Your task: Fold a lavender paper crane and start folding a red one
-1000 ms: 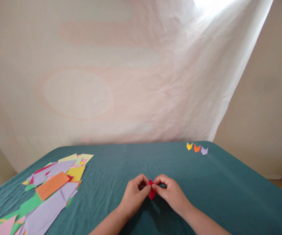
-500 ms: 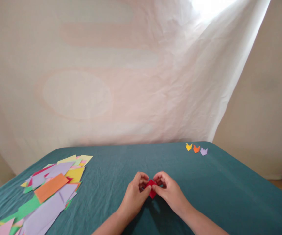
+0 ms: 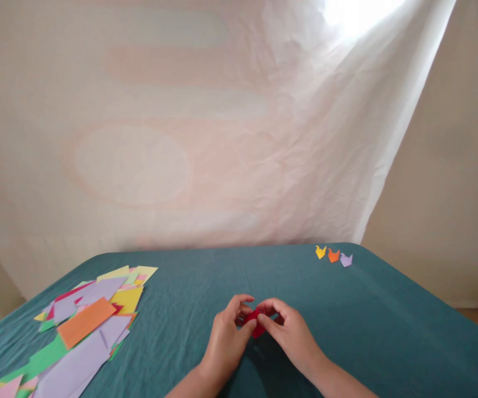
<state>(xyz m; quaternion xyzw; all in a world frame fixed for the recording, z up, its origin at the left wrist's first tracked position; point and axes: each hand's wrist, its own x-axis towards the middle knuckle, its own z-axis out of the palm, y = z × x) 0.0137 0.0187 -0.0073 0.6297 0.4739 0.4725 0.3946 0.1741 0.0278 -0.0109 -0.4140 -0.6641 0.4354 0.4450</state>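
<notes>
A small piece of folded red paper [image 3: 259,330] is held between my two hands, low in the middle of the view and just above the tablecloth. My left hand [image 3: 231,331] pinches its left side with thumb and fingers. From the other side, my right hand [image 3: 286,327] grips it, the thumb pressing on the near face. Both thumb tips lie close together on the paper. Fingers cover much of it, so its full folded shape is hidden.
Loose coloured paper sheets, among them an orange one [image 3: 86,322] and a lilac one [image 3: 73,367], lie heaped at the left. Three folded paper birds, yellow [image 3: 321,252], orange [image 3: 333,256] and lilac [image 3: 346,260], line the far right. A dark green cloth [image 3: 189,293] covers the table.
The red paper showed as an upright diamond before; now it is turned and more covered by the fingers. My right fingers have curled further over its top.
</notes>
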